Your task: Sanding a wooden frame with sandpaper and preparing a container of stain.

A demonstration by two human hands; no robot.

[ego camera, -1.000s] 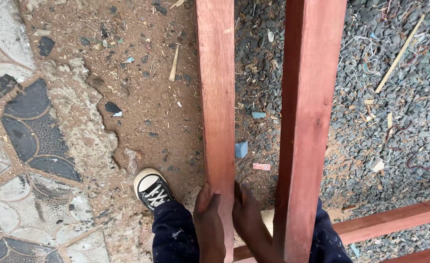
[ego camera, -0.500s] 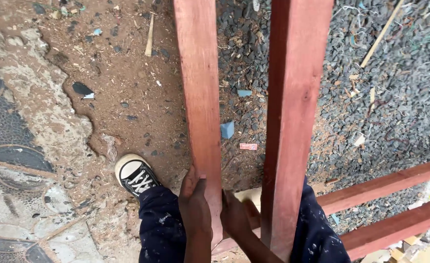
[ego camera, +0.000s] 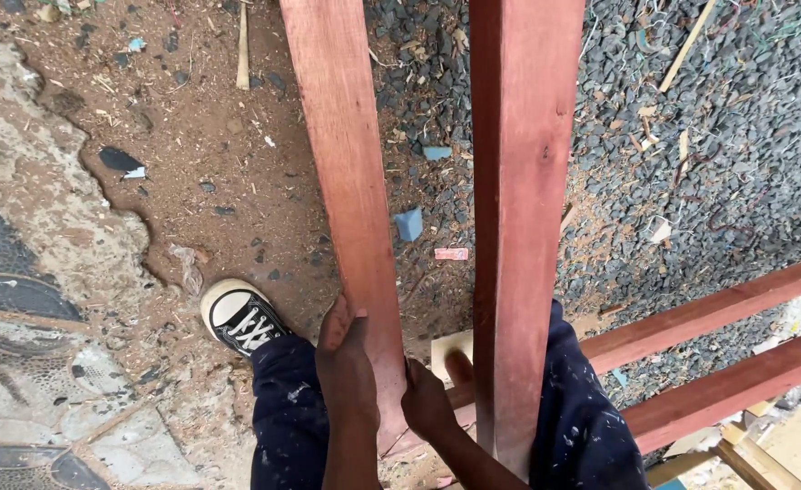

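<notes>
Ground: bare brown earth littered with sawdust and wood chips [ego camera: 191, 181] under you, dark grey gravel [ego camera: 736, 136] to the right, a patch of patterned mosaic paving [ego camera: 19, 299] at the left edge.
Item held: long reddish-brown planed timber board [ego camera: 346, 181], running from your thighs up and away over the ground, tilted slightly left.
Left hand [ego camera: 346, 363]: your fingers are curled over the board's left edge near its lower end, palm pressed to the face, clamped on the wood.
Right hand [ego camera: 429, 399]: your fingers are closed around the board's right edge at the same level, thumb pointing up in the gap.
Neighbour: second reddish-brown timber post [ego camera: 518, 227] just right of the board, parallel and apart from it.
Also present: two reddish-brown rails [ego camera: 736, 336] lying crosswise at lower right; your black-and-white canvas shoe [ego camera: 237, 318]; dark paint-flecked trousers [ego camera: 282, 408].
Handling: judge the board stiff, fairly heavy and top-heavy when gripped at one end; its planed faces look smooth, so hold both edges low and keep it close to your legs.
Change from half a second ago: your grip sits at the same place; the view has shifted slightly, with the shoe now nearer centre.
</notes>
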